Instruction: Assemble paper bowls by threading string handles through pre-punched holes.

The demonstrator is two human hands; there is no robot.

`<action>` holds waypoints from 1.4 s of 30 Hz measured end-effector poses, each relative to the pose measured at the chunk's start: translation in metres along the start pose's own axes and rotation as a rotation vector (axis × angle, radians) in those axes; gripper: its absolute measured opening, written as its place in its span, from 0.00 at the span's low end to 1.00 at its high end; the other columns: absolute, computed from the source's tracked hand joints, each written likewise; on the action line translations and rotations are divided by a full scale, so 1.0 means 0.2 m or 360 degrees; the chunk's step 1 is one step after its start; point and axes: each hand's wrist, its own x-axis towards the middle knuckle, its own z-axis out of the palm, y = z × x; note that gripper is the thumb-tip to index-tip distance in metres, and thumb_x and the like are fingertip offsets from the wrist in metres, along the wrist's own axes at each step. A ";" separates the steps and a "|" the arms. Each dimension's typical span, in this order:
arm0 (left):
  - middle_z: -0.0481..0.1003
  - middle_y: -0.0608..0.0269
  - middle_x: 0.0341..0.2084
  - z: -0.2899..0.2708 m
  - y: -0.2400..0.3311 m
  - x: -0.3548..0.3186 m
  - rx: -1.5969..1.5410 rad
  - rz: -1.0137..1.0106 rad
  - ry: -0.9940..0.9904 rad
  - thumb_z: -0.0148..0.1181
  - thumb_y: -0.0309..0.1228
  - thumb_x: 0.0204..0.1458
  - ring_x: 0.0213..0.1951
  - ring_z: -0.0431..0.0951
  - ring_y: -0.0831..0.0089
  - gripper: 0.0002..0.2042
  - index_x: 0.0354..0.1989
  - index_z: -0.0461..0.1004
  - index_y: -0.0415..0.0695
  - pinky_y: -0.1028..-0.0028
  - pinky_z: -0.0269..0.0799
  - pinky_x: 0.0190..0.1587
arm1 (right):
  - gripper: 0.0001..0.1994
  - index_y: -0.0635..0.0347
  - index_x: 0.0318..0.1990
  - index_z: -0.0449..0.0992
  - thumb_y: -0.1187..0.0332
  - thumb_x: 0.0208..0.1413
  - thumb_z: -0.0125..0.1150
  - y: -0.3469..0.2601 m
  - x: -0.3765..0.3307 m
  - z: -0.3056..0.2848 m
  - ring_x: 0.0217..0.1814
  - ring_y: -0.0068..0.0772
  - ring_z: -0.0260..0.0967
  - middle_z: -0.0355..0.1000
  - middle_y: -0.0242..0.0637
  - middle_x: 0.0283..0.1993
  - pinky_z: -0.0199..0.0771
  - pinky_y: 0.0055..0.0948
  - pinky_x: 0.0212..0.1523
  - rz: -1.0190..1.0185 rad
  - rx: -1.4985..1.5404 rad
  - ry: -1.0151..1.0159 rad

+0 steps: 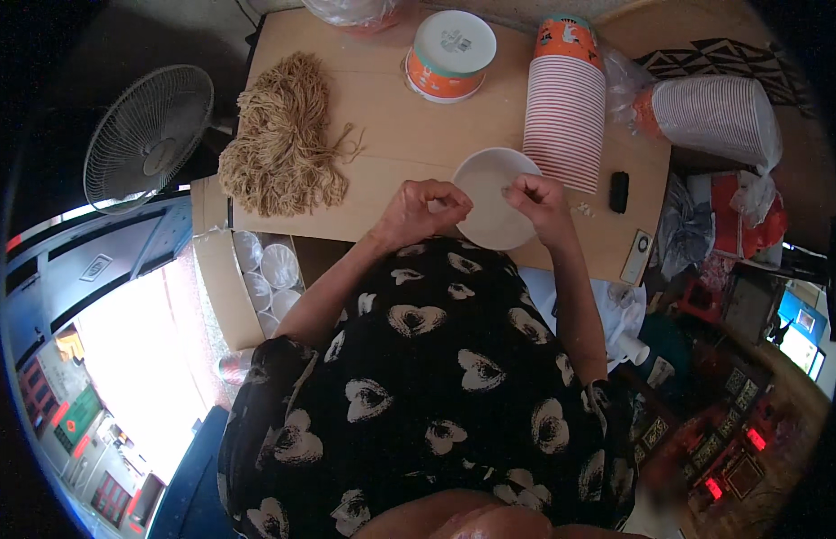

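Both hands, the left hand [424, 209] and right hand [536, 199], pinch the round white paper bowl [492, 211] at the brown cardboard tabletop's [391, 135] near edge, where a loosened grip could likely drop it.

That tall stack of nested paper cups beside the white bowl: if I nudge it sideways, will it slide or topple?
Probably topple. The stack of paper cups is tall and narrow, standing upside down on the cardboard tabletop, so a high push would likely tip it. It looks light for its size, and the nested cups may fan apart rather than move as one. The right hand works close by.
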 end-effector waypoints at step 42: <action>0.78 0.66 0.35 -0.20 0.06 0.64 -0.0849 0.0518 0.0477 0.58 0.29 0.61 0.37 0.79 0.73 0.06 0.44 0.73 0.43 0.72 0.76 0.43 | 0.19 0.63 0.58 0.71 0.65 0.63 0.59 -0.74 0.65 -0.22 0.49 0.23 0.73 0.77 0.38 0.48 0.72 0.23 0.51 -0.0834 -0.0415 0.0418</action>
